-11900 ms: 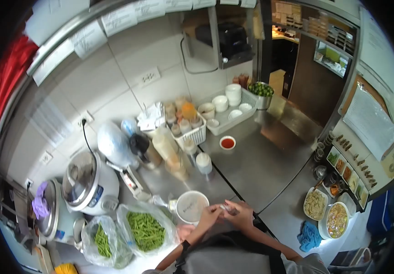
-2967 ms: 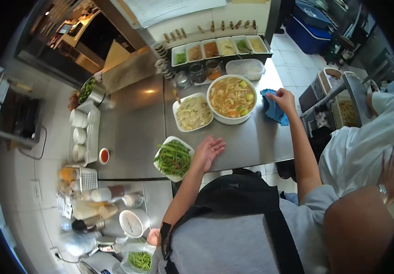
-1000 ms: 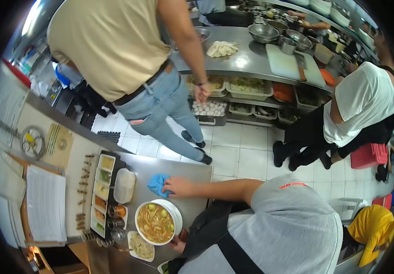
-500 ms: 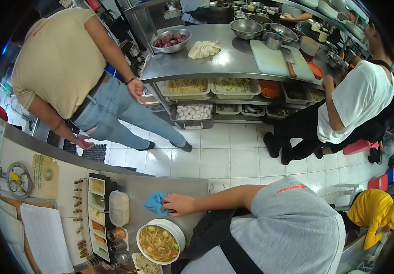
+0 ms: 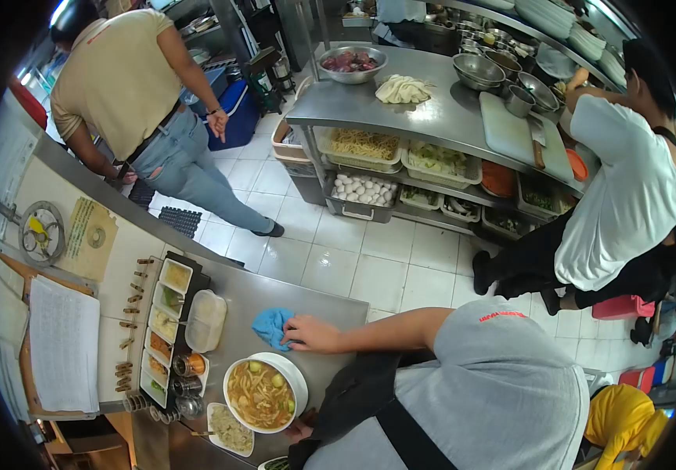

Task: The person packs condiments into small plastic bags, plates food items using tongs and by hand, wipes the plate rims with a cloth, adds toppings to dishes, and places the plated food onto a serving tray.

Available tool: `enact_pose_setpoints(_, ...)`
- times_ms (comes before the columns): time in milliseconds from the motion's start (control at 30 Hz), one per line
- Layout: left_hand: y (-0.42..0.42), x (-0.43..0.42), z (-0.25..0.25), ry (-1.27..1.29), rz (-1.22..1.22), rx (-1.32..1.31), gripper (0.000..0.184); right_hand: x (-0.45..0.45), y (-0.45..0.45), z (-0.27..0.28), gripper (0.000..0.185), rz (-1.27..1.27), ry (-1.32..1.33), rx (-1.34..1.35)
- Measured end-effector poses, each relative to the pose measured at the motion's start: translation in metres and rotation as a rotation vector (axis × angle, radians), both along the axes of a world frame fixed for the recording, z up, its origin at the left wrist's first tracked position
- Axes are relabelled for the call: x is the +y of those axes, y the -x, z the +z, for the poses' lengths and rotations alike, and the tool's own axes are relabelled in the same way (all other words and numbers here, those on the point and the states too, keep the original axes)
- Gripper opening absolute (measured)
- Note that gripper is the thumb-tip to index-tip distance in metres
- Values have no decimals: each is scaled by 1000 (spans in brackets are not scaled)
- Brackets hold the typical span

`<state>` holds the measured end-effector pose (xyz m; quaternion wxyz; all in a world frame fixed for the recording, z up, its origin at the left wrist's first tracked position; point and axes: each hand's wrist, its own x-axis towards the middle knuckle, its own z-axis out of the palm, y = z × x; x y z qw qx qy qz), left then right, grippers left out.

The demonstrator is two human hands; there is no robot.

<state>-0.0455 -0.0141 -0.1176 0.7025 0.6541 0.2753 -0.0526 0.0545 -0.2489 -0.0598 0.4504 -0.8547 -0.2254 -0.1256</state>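
My right hand [image 5: 310, 334] presses its closed fingers on a crumpled blue cloth [image 5: 273, 326], which lies on the steel counter [image 5: 334, 301]. A white bowl [image 5: 295, 377] of noodle soup with green vegetable pieces [image 5: 259, 395] is just in front of my body. At its lower right side my left hand [image 5: 300, 430] touches the wall. Most of that hand's fingers are hidden by the bowl and my dark apron. Beside the bowl stands a small white dish [image 5: 230, 431] of pale, grainy food with a utensil in it.
A black rack of garnish tubs [image 5: 167, 333], a lidded plastic box [image 5: 206, 321] and jars [image 5: 189, 364] line the wall side. Across the tiled floor [image 5: 346, 270] stands a steel prep table [image 5: 432, 102]. One person [image 5: 118, 70] walks at left; another [image 5: 623, 188] works at right.
The view has turned and shifted slightly. My right hand stays on the blue cloth and my left by the bowl. The person at right has raised an arm toward the shelf.
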Motion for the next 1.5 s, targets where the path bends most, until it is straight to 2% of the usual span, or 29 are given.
enact_pose_setpoints(67, 2, 0, 1, -9, -1, -8, 29, 0, -3, -7, 22, -8, -11, -41)
enact_pose_setpoints(167, 1, 0, 1, -28, -5, -24, 29, 0, -4, -11, 20, 26, -63, 88)
enact_pose_setpoints(267, 6, 6, 5, -53, -5, -64, 28, -4, 5, -5, 16, 7, -224, 264)
enact_pose_setpoints(333, 20, 9, 11, -76, 15, -123, 28, -15, 9, 10, 18, 46, -220, 8)
enact_pose_setpoints(400, 42, 7, 22, -139, 49, -195, 27, -26, 11, 35, 18, 152, -142, -82)
enact_pose_setpoints(433, 54, -1, 34, -166, 78, -223, 27, -27, 15, 51, 19, 196, -69, -15)
enact_pose_setpoints(467, 55, -5, 42, -180, 135, -175, 27, -23, 23, 69, 21, 189, -72, 246)
enact_pose_setpoints(500, 56, -14, 56, -191, 193, -126, 28, -18, 29, 68, 22, 239, -138, 382)
enact_pose_setpoints(533, 61, -16, 47, -286, 207, -328, 35, -12, 34, 65, 24, 275, -95, 405)
enact_pose_setpoints(567, 73, -15, 47, 88, 205, -91, 41, -4, 40, 82, 25, 263, -2, 495)
enact_pose_setpoints(633, 103, -30, 64, 192, 269, -115, 40, 12, 53, 70, 21, 376, -87, 553)
enact_pose_setpoints(700, 141, -36, 79, 201, 233, -14, 39, 22, 66, 68, 16, 500, -91, 744)
enact_pose_setpoints(733, 157, -40, 83, 213, 184, 32, 39, 29, 71, 68, 16, 579, -35, 733)
enact_pose_setpoints(800, 193, -38, 74, 252, 363, 45, 38, 44, 82, 64, 18, 697, 55, 698)
enact_pose_setpoints(900, 228, -30, 67, 258, 651, -1, 42, 70, 91, 63, 21, 727, 200, 805)
enact_pose_setpoints(967, 242, -23, 72, 258, 891, -84, 46, 83, 102, 48, 19, 710, 161, 685)
enact_pose_setpoints(1100, 248, -2, 67, 247, 968, -243, 54, 125, 115, 38, 19, 650, 204, 274)
enact_pose_setpoints(1133, 254, -4, 68, 189, 936, -362, 54, 140, 118, 28, 20, 684, 153, 209)
enact_pose_setpoints(1167, 262, 0, 79, 167, 922, -333, 53, 152, 119, 14, 22, 725, 95, 154)
enact_pose_setpoints(1233, 301, -1, 110, -135, 877, -372, 48, 180, 121, 3, 26, 772, 153, -61)
enact_pose_setpoints(1300, 351, -6, 152, -357, 1014, -305, 35, 209, 100, -27, 30, 823, 107, -340)
enact_pose_setpoints(1367, 423, -12, 180, -706, 1172, -90, 28, 231, 88, -36, 31, 712, 188, -61)
enact_pose_setpoints(1400, 467, -16, 202, -866, 1221, 25, 24, 236, 87, -36, 33, 677, 182, -76)
enact_pose_setpoints(1433, 507, -26, 247, -506, 1481, -124, 18, 238, 86, -39, 34, 641, 174, -89)
enact_pose_setpoints(1467, 562, -23, 234, -1110, 1582, 7, 15, 237, 84, -42, 34, 651, 167, -114)
enact_pose_setpoints(1500, 611, -32, 258, -1251, 1741, 158, 14, 240, 87, -44, 33, 659, 152, -139)
